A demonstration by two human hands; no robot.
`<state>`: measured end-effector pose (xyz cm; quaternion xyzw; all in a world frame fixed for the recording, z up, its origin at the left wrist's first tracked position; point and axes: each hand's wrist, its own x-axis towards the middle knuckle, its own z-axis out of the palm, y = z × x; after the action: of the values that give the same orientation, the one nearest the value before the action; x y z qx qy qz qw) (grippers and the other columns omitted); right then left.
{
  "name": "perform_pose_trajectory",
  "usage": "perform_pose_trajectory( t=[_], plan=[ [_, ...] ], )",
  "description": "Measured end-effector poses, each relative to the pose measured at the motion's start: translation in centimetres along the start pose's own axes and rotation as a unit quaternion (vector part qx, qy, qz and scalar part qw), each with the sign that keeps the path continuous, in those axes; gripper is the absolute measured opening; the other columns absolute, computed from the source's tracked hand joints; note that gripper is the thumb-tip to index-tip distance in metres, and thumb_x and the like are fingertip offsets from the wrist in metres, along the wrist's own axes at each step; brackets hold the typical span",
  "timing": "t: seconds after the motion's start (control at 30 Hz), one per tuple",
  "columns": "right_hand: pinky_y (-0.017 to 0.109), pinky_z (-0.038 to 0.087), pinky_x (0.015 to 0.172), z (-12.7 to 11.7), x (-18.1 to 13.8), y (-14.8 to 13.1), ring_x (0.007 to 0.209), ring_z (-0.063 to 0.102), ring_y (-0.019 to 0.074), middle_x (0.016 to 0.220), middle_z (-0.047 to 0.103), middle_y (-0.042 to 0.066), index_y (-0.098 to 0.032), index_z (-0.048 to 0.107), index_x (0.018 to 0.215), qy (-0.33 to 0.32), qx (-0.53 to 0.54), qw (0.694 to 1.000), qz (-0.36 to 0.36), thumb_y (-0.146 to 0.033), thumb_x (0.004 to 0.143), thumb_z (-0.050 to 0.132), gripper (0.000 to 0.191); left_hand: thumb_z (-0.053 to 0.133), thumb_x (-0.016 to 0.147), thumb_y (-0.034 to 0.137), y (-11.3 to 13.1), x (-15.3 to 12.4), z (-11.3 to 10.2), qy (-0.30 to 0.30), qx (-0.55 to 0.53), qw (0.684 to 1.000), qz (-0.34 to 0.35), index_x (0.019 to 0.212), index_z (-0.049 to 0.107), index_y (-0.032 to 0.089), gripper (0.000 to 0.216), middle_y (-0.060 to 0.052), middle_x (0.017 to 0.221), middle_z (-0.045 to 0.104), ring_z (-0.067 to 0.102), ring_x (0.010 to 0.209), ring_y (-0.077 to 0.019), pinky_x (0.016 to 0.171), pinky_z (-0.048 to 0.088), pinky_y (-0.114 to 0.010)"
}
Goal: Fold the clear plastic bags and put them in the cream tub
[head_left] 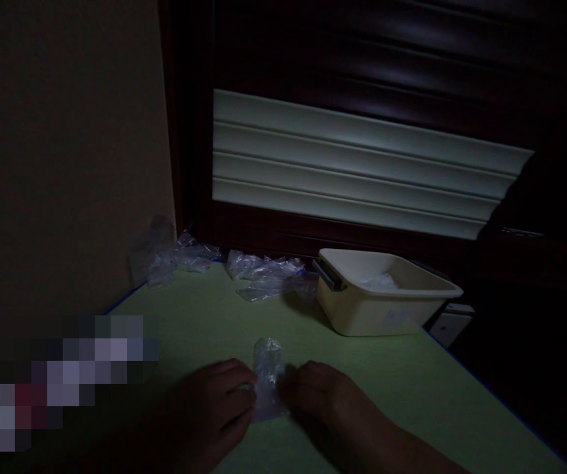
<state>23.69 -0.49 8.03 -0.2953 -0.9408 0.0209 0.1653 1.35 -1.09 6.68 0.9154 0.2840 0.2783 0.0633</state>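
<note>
A small clear plastic bag, shiny and crinkled, lies on the green table between my two hands. My left hand has its curled fingertips at the bag's left edge. On the opposite side, my right hand grips the right edge with bent fingers; its thumb is hard to see in the shadow. The bag's rounded top end shows beyond the fingers. Dim light hides whether anything is inside it.
Crumpled clear plastic bags lie along the far table edge, with more plastic in the left corner by the wall. A cream basin with dark handles stands at the right edge, holding something whitish. A pixelated patch covers the lower left.
</note>
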Motion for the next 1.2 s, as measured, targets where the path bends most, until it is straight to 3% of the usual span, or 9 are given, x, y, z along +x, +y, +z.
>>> perform_pose_trajectory(
  t=[0.3, 0.43, 0.53, 0.67, 0.87, 1.0, 1.1, 1.2],
  plan=[
    [0.026, 0.047, 0.066, 0.2, -0.4, -0.2, 0.074, 0.060, 0.0164, 0.082, 0.067, 0.007, -0.017, 0.062, 0.085, 0.071, 0.194, 0.975, 0.079, -0.010, 0.087, 0.045, 0.018, 0.045, 0.077, 0.001, 0.7, 0.0, -0.4, 0.027, -0.021, 0.999, -0.016, 0.090, 0.059, 0.019, 0.025, -0.004, 0.089, 0.063, 0.058, 0.084, -0.0189, 0.075, 0.047, -0.028],
    [0.025, 0.047, 0.065, 0.1, -0.4, -0.4, 0.071, 0.059, 0.0155, 0.078, 0.066, 0.005, -0.018, 0.059, 0.081, 0.066, 0.236, 0.965, 0.098, -0.014, 0.088, 0.044, 0.017, 0.051, 0.077, -0.002, 0.2, 0.1, -0.2, -0.011, -0.022, 0.999, -0.028, 0.094, 0.061, 0.019, 0.028, -0.002, 0.090, 0.065, 0.058, 0.083, -0.0176, 0.073, 0.047, -0.025],
    [0.026, 0.048, 0.069, 0.0, -0.5, -0.7, 0.076, 0.060, 0.0166, 0.085, 0.066, 0.007, -0.017, 0.060, 0.089, 0.070, 0.240, 0.963, 0.102, -0.013, 0.082, 0.047, 0.015, 0.052, 0.076, -0.004, -0.2, 0.2, -0.2, -0.011, -0.020, 0.999, -0.033, 0.088, 0.061, 0.018, 0.027, -0.002, 0.086, 0.065, 0.058, 0.080, -0.0163, 0.071, 0.046, -0.023],
    [0.032, 0.048, 0.078, -0.1, -0.6, -0.8, 0.088, 0.060, 0.0207, 0.095, 0.066, 0.011, -0.014, 0.060, 0.101, 0.047, 0.218, 0.970, 0.102, -0.013, 0.075, 0.054, 0.027, 0.052, 0.076, -0.003, -0.3, 0.2, 0.0, 0.014, -0.049, 0.998, -0.039, 0.086, 0.060, 0.018, 0.025, -0.001, 0.084, 0.064, 0.058, 0.078, -0.0149, 0.070, 0.045, -0.022],
    [0.032, 0.047, 0.076, -0.3, -0.7, -0.8, 0.084, 0.060, 0.0213, 0.092, 0.067, 0.009, -0.015, 0.061, 0.102, 0.045, 0.204, 0.975, 0.071, -0.019, 0.071, 0.059, 0.031, 0.051, 0.079, -0.001, -0.2, 0.2, 0.1, 0.034, -0.063, 0.996, -0.046, 0.085, 0.061, 0.018, 0.022, -0.001, 0.082, 0.063, 0.058, 0.078, -0.0154, 0.069, 0.045, -0.023],
    [0.030, 0.046, 0.072, -0.2, -0.7, -1.1, 0.081, 0.060, 0.0201, 0.090, 0.067, 0.008, -0.016, 0.063, 0.099, 0.042, 0.193, 0.977, 0.082, -0.026, 0.075, 0.065, 0.026, 0.051, 0.079, 0.001, 0.0, 0.2, 0.1, 0.033, -0.065, 0.996, -0.049, 0.084, 0.063, 0.018, 0.021, -0.002, 0.079, 0.064, 0.059, 0.075, -0.0154, 0.066, 0.045, -0.022],
    [0.026, 0.044, 0.065, -0.1, -0.6, -1.1, 0.072, 0.058, 0.0170, 0.082, 0.066, 0.006, -0.016, 0.064, 0.092, 0.047, 0.197, 0.975, 0.094, -0.023, 0.082, 0.057, 0.013, 0.053, 0.079, 0.002, 0.1, 0.2, 0.0, 0.037, -0.083, 0.994, -0.059, 0.083, 0.063, 0.018, 0.020, -0.002, 0.078, 0.063, 0.059, 0.073, -0.0146, 0.064, 0.045, -0.020],
    [0.023, 0.042, 0.060, 0.0, -0.5, -1.1, 0.067, 0.056, 0.0147, 0.077, 0.065, 0.005, -0.016, 0.063, 0.085, 0.058, 0.219, 0.968, 0.108, -0.018, 0.086, 0.049, 0.014, 0.056, 0.077, 0.002, 0.1, 0.3, -0.2, 0.044, -0.103, 0.991, -0.073, 0.083, 0.063, 0.019, 0.019, -0.001, 0.080, 0.063, 0.060, 0.075, -0.0142, 0.067, 0.046, -0.020]
  ],
)
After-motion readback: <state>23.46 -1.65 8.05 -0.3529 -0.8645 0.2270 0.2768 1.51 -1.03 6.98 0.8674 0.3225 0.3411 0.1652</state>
